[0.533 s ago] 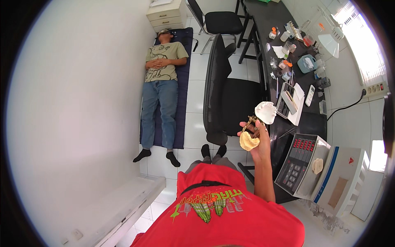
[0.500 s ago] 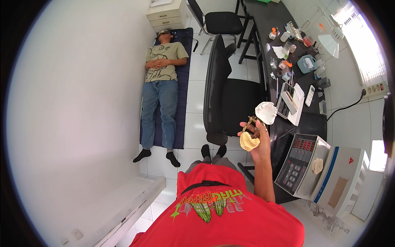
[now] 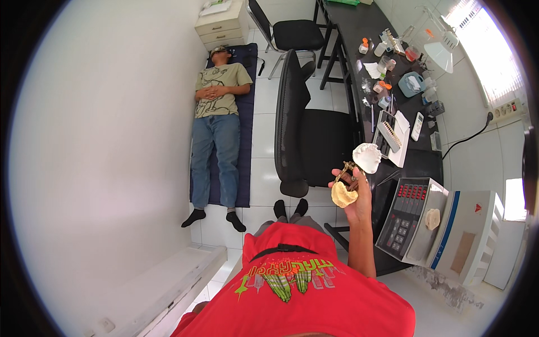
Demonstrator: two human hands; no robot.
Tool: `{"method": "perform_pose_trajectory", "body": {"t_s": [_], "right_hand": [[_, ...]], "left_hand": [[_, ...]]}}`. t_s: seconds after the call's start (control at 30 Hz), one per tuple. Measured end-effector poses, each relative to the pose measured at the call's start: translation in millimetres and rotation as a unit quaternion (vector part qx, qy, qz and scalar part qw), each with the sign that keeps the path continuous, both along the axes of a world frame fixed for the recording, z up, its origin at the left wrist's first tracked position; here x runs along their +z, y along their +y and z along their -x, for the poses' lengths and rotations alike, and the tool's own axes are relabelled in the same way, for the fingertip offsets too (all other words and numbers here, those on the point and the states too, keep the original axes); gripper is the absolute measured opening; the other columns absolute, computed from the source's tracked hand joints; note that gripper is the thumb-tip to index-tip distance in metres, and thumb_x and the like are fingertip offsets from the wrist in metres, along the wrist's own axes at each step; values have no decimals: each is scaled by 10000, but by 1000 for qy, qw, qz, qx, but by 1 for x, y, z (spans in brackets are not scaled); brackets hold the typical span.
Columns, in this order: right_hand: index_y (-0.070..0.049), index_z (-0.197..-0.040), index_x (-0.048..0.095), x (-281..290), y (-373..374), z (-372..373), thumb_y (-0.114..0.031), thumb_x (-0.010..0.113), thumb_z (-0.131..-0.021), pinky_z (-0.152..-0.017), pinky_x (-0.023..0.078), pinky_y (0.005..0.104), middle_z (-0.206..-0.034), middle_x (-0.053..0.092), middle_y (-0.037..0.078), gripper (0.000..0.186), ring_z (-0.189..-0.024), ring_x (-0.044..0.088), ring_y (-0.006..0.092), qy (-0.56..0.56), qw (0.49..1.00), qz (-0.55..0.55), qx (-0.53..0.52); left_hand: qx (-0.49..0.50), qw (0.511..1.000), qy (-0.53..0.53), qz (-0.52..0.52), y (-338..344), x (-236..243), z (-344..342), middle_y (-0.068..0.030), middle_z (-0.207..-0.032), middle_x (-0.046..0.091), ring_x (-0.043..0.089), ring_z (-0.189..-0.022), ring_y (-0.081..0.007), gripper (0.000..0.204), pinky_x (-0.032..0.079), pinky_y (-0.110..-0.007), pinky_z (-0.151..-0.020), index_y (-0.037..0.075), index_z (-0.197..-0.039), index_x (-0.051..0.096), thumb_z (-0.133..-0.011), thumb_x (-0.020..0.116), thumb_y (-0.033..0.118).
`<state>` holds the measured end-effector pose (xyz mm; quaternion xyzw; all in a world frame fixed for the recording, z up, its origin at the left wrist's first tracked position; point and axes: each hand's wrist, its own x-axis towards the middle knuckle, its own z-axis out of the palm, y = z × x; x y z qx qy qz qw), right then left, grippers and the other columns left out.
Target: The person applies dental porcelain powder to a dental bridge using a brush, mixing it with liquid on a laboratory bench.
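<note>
My right hand (image 3: 361, 203) is closed around a brass-coloured dental articulator (image 3: 347, 173), holding it up beside the edge of the black bench. The articulator is spread apart. A white plaster dental cast (image 3: 366, 158) sits on its far side, and a yellow dental cast (image 3: 343, 195) hangs on the near side by my palm. Parts of the metal frame are hidden behind my fingers. My left hand is out of view.
Along the right runs the bench (image 3: 418, 160) with a shade guide (image 3: 389, 136), bottles, a lamp (image 3: 439, 56) and a keypad machine (image 3: 409, 219). A black office chair (image 3: 325, 140) stands before it. A person (image 3: 216, 112) lies on a dark mat at the left.
My right hand has shifted slightly to the right with the articulator still in its grip. The whole view has turned a little; the person on the mat lies as before.
</note>
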<state>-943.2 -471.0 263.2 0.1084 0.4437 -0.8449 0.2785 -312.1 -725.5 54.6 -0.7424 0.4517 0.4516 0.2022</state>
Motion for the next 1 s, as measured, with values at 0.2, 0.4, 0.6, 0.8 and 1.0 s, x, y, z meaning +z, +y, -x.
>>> {"method": "perform_pose_trajectory", "body": {"t_s": [0.2, 0.4, 0.6, 0.8, 1.0], "right_hand": [[-40, -1219, 560, -1, -6, -2, -320, 588, -998, -680, 609, 398, -1071, 692, 232, 358, -793, 714, 317, 11, 999, 25, 38], [-27, -1244, 571, -13, -20, 13, -319, 598, -1001, -743, 593, 410, -1213, 614, 113, 380, -1116, 625, 278, 96, 990, 17, 101], [-39, -1314, 542, -4, -80, 27, -340, 608, -999, -786, 583, 347, -1234, 631, 114, 441, -1157, 633, 260, 124, 956, -15, 266], [-24, -1339, 496, 37, -155, -33, -326, 608, -998, -737, 585, 336, -1184, 611, 108, 469, -1118, 632, 239, 131, 918, -14, 374], [-36, -1298, 509, 25, -202, -89, -325, 607, -998, -710, 585, 345, -1150, 614, 86, 428, -1067, 647, 235, 71, 881, 28, 468]], "left_hand": [[2, 993, -108, -37, 31, -5, -87, -145, -1069, 738, 700, -1021, -309, 326, 538, -451, -872, 115, -1045, 762, -807, 683, 322], [-147, 943, -293, 56, 73, -6, -71, -100, -1153, 731, 686, -1106, -277, 324, 510, -446, -936, 126, -1105, 752, -821, 675, 261], [-126, 929, -348, 29, 81, 16, -38, -60, -1275, 683, 650, -1173, -267, 397, 479, -541, -963, 164, -1226, 704, -879, 631, 343], [-80, 926, -364, 65, 72, 31, -4, -74, -1237, 700, 664, -1140, -296, 324, 489, -565, -927, 148, -1160, 740, -902, 588, 272], [-36, 933, -352, 70, 76, 48, -1, -66, -1216, 709, 680, -1105, -287, 310, 516, -553, -875, 151, -1160, 740, -915, 577, 250]]}}
